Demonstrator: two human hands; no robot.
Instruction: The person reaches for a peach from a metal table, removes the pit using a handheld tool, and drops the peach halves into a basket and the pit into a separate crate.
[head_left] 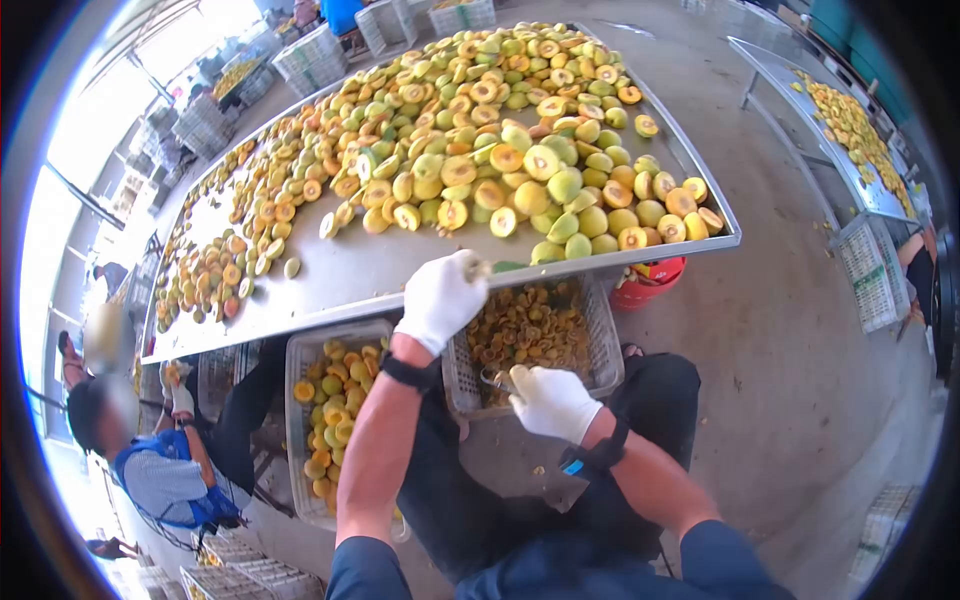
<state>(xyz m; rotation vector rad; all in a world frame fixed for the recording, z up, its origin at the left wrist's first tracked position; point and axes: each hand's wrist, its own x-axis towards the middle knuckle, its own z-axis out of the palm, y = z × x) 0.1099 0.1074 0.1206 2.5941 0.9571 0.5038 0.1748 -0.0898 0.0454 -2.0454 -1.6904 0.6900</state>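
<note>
My left hand, in a white glove, reaches up to the front edge of the steel table. Its fingers are closed on a small fruit piece at that edge. My right hand, also gloved, hangs lower over my lap and grips a small metal tool. The tool points at the white crate of pits and scraps under the table. A heap of halved yellow-green fruit covers most of the table top, cut faces up.
A white crate of whole fruit stands left of my knees. A red bucket sits under the table's right corner. Another person in blue sits at lower left. A second fruit table and stacked crates stand at right.
</note>
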